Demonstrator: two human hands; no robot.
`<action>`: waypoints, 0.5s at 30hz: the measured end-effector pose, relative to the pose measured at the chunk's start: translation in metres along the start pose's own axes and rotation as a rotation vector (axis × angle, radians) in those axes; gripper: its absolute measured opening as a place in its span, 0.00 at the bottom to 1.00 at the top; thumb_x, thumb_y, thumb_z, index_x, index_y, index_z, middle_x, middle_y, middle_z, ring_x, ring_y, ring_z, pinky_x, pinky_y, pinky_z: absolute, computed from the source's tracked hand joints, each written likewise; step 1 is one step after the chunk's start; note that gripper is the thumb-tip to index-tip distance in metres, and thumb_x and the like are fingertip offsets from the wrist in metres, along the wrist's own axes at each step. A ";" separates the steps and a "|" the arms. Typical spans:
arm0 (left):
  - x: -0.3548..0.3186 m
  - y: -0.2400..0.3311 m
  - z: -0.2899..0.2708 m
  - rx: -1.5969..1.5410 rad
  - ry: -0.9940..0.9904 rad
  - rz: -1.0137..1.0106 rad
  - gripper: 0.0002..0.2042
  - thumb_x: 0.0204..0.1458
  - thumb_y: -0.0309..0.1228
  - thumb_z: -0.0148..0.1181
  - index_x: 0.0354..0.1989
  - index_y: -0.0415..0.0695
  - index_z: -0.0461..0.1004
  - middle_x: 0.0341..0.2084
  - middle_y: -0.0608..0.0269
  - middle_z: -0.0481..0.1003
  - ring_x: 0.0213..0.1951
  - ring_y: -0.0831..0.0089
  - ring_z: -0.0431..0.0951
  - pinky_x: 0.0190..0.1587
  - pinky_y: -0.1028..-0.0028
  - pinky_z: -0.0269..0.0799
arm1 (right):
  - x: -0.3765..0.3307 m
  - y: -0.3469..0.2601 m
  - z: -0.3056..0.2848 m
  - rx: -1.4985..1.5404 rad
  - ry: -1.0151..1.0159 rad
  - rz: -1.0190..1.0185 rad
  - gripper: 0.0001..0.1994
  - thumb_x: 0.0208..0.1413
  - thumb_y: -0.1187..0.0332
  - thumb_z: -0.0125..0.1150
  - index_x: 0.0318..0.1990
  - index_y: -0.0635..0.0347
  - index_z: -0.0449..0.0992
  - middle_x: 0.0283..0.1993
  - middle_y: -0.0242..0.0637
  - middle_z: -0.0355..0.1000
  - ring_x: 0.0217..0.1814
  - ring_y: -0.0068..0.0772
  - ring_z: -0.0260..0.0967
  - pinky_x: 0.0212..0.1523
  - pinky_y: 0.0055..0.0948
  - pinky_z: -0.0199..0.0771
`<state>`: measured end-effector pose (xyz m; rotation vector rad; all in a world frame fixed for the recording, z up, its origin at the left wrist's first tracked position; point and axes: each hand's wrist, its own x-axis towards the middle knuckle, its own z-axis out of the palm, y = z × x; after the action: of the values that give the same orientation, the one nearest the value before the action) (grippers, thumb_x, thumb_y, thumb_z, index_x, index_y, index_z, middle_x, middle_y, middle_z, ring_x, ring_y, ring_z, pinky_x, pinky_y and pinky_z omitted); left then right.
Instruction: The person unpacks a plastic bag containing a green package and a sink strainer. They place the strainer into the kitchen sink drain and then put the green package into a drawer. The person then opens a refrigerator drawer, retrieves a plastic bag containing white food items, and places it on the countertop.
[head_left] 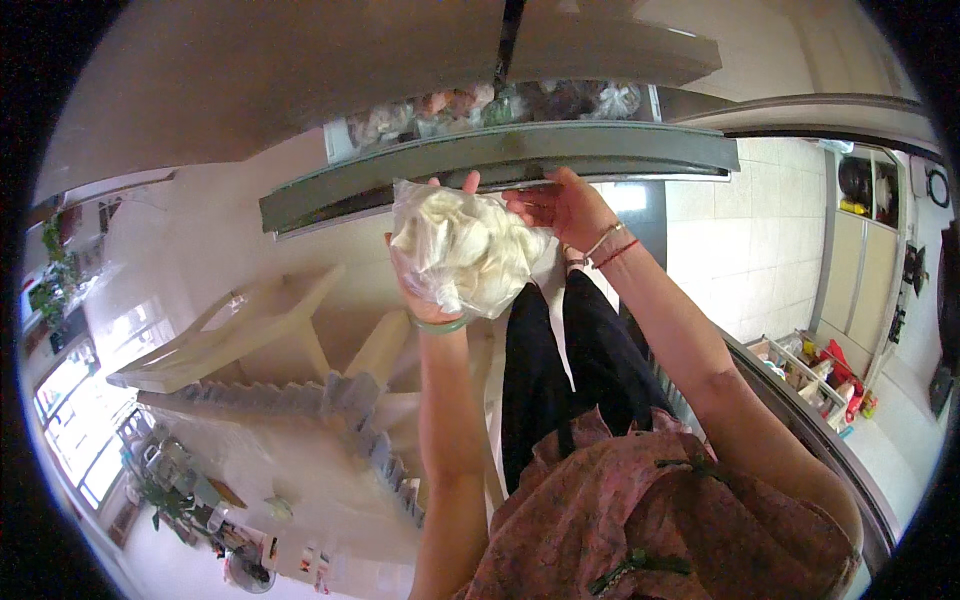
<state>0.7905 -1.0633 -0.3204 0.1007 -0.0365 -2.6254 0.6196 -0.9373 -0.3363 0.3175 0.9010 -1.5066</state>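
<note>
A clear plastic bag of pale, whitish lumps (465, 250) is held up in front of me; I cannot make out what the lumps are. My left hand (415, 285) wraps it from the left and below, its fingertips showing over the far side. Just right of the bag, my right hand (565, 212) has its fingers partly bent and apart, and appears to hold nothing. Beyond both hands a drawer with a dark grey-green front (500, 158) is pulled out. Inside it lie several bagged items (440, 110), one reddish and one green.
Wide brown-grey door panels (300, 70) rise above the drawer. At the left stand a beige chair (230, 320) and a table with a scalloped cover edge (270, 398). To the right are pale floor tiles (745, 220), a cabinet (862, 260) and a bin of packages (805, 375).
</note>
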 end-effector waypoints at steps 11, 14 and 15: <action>-0.015 -0.001 0.027 0.117 0.027 0.045 0.34 0.58 0.54 0.43 0.67 0.45 0.51 0.65 0.42 0.51 0.66 0.51 0.54 0.64 0.50 0.53 | 0.002 -0.011 0.036 -0.079 0.085 -0.047 0.24 0.59 0.57 0.38 0.50 0.72 0.67 0.45 0.54 0.74 0.41 0.44 0.76 0.43 0.40 0.75; -0.013 0.001 0.036 0.148 0.053 0.045 0.34 0.57 0.55 0.45 0.66 0.46 0.53 0.65 0.41 0.52 0.64 0.48 0.55 0.63 0.48 0.54 | 0.002 -0.019 0.043 -0.040 0.106 -0.019 0.24 0.59 0.57 0.38 0.49 0.71 0.68 0.45 0.52 0.75 0.41 0.42 0.76 0.43 0.39 0.76; -0.012 0.000 0.040 0.169 0.084 0.052 0.34 0.55 0.56 0.48 0.66 0.47 0.55 0.64 0.40 0.52 0.62 0.46 0.57 0.62 0.47 0.55 | 0.003 -0.021 0.045 -0.037 0.104 -0.020 0.24 0.58 0.57 0.38 0.49 0.71 0.68 0.45 0.52 0.75 0.40 0.42 0.76 0.43 0.39 0.76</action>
<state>0.7982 -1.0573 -0.2801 0.2647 -0.2295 -2.5598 0.6136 -0.9724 -0.3014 0.3626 1.0160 -1.5011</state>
